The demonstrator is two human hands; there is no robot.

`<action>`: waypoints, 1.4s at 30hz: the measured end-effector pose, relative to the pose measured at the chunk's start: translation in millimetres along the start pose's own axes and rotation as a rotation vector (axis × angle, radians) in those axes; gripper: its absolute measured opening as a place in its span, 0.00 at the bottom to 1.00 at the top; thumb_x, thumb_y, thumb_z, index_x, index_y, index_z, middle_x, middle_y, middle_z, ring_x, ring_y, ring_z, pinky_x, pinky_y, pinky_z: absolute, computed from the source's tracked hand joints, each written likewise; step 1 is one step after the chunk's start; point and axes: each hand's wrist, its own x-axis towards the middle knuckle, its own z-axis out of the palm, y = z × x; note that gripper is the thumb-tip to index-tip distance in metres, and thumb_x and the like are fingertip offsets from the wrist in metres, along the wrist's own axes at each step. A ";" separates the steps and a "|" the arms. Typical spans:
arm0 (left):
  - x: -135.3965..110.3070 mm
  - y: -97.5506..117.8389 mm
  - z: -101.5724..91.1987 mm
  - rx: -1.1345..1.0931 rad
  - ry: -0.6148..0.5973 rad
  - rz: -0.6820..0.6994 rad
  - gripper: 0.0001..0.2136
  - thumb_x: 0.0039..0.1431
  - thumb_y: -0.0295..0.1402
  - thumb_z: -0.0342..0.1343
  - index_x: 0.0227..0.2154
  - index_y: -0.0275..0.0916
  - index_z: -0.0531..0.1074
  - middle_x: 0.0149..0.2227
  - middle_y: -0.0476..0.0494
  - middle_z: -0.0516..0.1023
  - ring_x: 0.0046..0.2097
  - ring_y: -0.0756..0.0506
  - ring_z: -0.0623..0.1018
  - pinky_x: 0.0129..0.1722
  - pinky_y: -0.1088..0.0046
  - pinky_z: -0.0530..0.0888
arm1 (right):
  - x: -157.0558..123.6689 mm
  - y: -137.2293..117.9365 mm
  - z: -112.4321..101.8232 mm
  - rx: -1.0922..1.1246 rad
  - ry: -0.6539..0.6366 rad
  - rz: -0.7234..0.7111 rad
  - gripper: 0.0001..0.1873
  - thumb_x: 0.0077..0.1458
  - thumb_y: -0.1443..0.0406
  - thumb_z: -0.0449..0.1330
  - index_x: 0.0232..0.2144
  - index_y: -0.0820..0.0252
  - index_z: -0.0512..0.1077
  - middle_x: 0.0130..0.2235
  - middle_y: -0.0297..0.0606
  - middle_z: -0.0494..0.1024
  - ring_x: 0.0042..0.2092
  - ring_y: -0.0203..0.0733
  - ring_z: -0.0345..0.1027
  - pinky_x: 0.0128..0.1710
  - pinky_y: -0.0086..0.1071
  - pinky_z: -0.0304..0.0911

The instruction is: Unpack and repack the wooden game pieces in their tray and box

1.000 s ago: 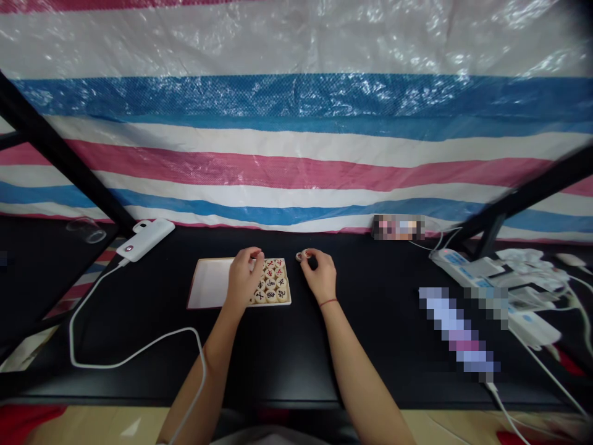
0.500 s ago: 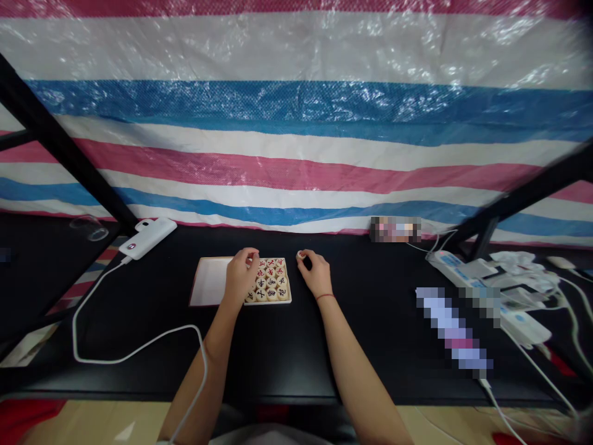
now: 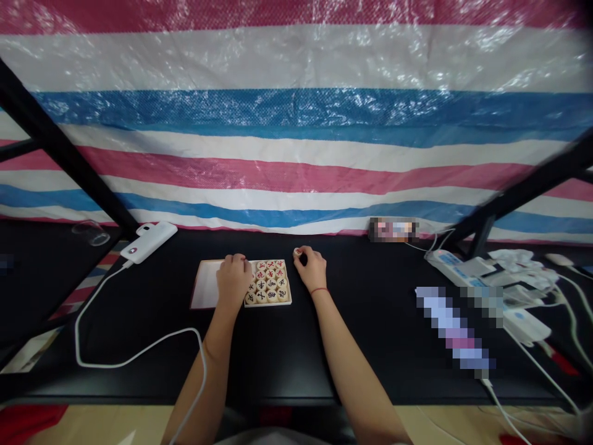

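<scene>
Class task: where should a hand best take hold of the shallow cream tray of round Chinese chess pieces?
Pinch the shallow cream tray by its right rim, from the right: that low straight edge is free, while the left hand crowds its left side.

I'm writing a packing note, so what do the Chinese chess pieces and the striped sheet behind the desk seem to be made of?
The Chinese chess pieces look like pale, smooth-finished wood, going by their warm tone, though they're too small to be sure. The striped sheet looks like woven plastic tarpaulin: glossy, crinkled, with a fine weave.
</scene>
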 end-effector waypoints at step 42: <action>8.7 -10.1 6.4 -0.177 -0.114 -0.046 0.10 0.61 0.35 0.49 0.41 0.40 0.72 0.36 0.45 0.80 0.41 0.43 0.78 0.42 0.70 0.69 | 1.8 11.3 2.0 0.071 0.013 0.021 0.12 0.54 0.64 0.55 0.42 0.56 0.69 0.41 0.40 0.79 0.45 0.49 0.70 0.46 0.40 0.61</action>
